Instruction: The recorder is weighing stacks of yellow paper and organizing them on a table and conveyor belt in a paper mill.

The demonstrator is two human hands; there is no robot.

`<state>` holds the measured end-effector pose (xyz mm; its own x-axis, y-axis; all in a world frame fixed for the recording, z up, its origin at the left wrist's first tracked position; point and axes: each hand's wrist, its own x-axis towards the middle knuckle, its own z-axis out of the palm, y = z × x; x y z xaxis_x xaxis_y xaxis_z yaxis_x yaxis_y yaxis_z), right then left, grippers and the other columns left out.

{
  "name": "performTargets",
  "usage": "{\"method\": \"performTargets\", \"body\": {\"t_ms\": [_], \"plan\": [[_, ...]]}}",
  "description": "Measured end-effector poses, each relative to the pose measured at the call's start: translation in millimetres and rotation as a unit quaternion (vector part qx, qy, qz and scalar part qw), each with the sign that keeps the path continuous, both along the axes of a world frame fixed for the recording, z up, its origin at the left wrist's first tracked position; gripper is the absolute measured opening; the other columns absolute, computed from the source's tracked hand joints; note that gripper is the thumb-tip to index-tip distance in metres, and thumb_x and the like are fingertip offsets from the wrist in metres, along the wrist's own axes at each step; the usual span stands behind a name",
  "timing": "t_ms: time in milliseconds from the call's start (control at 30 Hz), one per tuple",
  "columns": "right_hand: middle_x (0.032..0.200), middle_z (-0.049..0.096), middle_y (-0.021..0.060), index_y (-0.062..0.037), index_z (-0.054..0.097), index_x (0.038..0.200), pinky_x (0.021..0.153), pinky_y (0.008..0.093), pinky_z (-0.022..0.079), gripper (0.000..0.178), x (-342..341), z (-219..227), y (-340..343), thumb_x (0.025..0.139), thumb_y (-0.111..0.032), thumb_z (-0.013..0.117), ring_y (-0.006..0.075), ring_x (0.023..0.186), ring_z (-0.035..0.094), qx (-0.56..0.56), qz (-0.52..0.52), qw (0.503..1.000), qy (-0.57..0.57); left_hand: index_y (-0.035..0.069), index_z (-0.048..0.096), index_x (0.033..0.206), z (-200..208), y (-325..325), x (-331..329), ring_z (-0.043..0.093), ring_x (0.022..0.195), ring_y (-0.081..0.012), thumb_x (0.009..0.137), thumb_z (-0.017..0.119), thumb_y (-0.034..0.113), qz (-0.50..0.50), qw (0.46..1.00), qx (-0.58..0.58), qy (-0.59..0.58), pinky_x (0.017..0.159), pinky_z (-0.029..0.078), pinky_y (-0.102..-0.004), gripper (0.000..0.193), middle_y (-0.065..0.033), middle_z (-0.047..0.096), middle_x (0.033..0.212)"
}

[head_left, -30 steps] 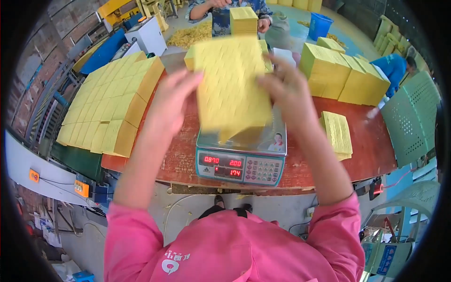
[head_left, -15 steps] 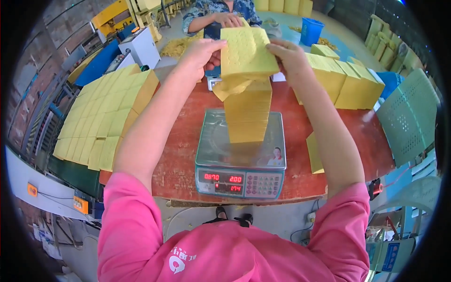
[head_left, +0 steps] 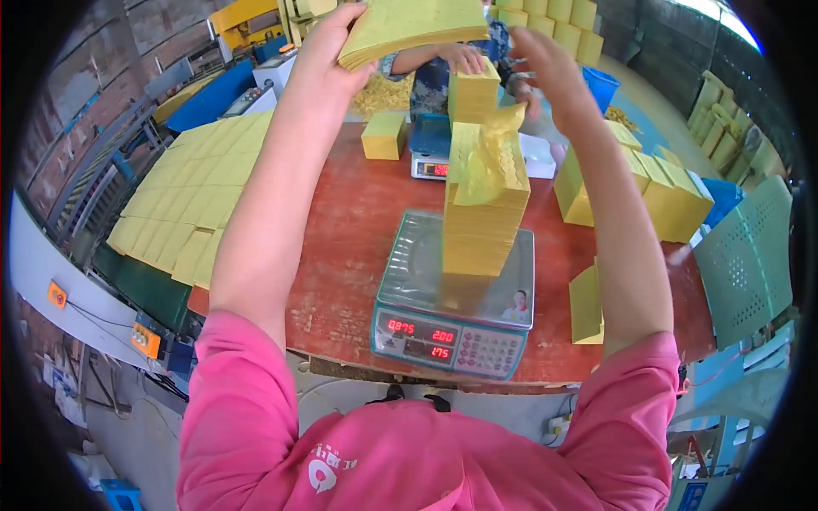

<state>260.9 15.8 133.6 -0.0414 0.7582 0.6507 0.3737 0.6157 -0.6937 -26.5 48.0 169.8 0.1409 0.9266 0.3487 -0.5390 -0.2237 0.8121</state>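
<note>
My left hand is raised at the top of the view, closed on one side of a thin wad of yellow paper sheets. My right hand hangs in the air beside the wad's other side, fingers apart and holding nothing visible. Below them, a tall stack of yellow paper stands on the metal pan of a digital scale, whose red display is lit. A crumpled yellow sheet sticks up on top of that stack.
A co-worker's hand rests on another yellow stack over a second scale. Yellow paper blocks fill the left side; more blocks stand right. A small bundle sits beneath my right forearm. A green chair borders the red table.
The wad has risen and tipped flatter in my left hand. My right hand has come off it. The crumpled sheet now shows on the stack, and the display reading has changed slightly.
</note>
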Motion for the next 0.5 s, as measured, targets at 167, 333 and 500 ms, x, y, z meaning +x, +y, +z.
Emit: {"method": "performTargets", "body": {"t_ms": [167,333,500], "plan": [[0.119,0.063,0.0104,-0.0080,0.059,0.128,0.086,0.0329,0.046,0.044,5,-37,-2,0.093,-0.034,0.058,0.0202,0.105,0.060,-0.053,-0.086,0.993,0.057,0.007,0.063,0.097,-12,-1,-16,0.062,0.089,-0.0171,0.090,0.063,0.020,0.066,0.997,-0.028,-0.030,0.074,0.052,-0.0310,0.015,-0.0055,0.064,0.093],[0.120,0.062,0.0093,-0.0018,0.055,0.132,0.089,0.0291,0.044,0.045,29,-59,-36,0.097,-0.030,0.056,0.0159,0.099,0.056,-0.059,-0.098,0.993,0.026,0.006,0.062,0.094,-27,3,-21,0.063,0.086,-0.0165,0.090,0.064,0.016,0.048,0.996,-0.059,-0.038,0.073,0.053,-0.0309,0.011,-0.0043,0.065,0.091],[0.119,0.062,0.0147,-0.0083,0.055,0.133,0.082,0.0326,0.049,0.053,33,-74,-86,0.085,-0.028,0.071,0.0226,0.097,0.063,-0.105,-0.144,0.977,-0.117,0.008,0.063,0.094,-52,11,-9,0.064,0.074,-0.0138,0.090,0.064,0.019,-0.004,0.998,-0.054,-0.011,0.060,0.051,-0.0280,0.012,-0.0020,0.067,0.086]]}}
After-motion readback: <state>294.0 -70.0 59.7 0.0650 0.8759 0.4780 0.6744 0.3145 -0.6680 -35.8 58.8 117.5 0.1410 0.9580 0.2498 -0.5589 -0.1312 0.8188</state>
